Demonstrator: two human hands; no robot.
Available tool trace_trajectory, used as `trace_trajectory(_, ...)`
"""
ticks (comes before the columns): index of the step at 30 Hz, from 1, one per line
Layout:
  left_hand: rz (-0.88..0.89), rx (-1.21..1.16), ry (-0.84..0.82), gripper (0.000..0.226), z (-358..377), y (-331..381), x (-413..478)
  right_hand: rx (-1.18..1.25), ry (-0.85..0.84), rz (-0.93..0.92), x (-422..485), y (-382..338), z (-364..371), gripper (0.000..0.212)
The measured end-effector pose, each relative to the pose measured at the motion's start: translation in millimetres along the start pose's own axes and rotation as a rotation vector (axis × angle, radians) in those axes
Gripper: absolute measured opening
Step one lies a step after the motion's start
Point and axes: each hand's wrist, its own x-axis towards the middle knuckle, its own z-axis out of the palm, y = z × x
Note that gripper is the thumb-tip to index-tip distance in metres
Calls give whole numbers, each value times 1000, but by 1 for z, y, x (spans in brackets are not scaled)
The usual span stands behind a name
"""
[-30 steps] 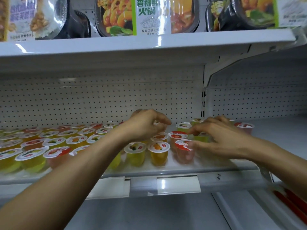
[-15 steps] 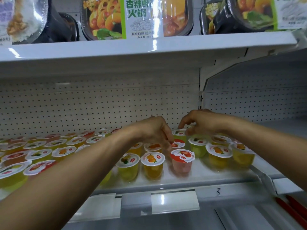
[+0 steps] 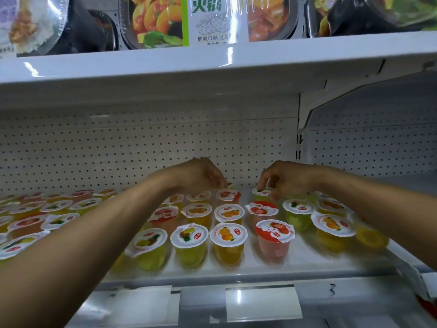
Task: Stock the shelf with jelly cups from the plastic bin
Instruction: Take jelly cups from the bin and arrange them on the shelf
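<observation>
Jelly cups (image 3: 228, 242) fill the shelf (image 3: 307, 263) in rows from its front edge. At the back row the right hand (image 3: 290, 178) pinches a green cup (image 3: 261, 193), seemingly seating it; the left hand (image 3: 201, 176) curls nearby, grip unclear. Next: let go gently, then return to the unseen bin.

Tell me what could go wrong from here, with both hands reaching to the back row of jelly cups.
1. The left forearm lies low over the cups on the left; dropping it could tip them.
2. The right hand pinches a green cup at the back; sliding it forward may knock the strawberry cup just in front.
3. The front strawberry cup stands near the shelf edge; a chain of nudges could push it off.
</observation>
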Motion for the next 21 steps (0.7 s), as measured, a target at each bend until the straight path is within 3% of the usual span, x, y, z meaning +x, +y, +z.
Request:
trace_trajectory(7, 7, 44, -102, 25, 17, -5, 7, 141, -24, -50, 15, -5, 8, 31)
trace_trajectory(11, 8, 66, -94, 24, 19, -8, 12, 98, 17, -59, 15, 7, -6, 36)
trace_trajectory(14, 23, 60, -70, 22, 19, -7, 15, -61, 128, 49, 8, 23, -28, 38)
trace_trajectory(17, 27, 73, -9, 24, 18, -5, 23, -228, 63, 206, 2, 33, -31, 44)
trace_trajectory(21, -2, 114, -3, 30, 17, -8, 32, -192, 9, 275, 8, 42, -19, 46)
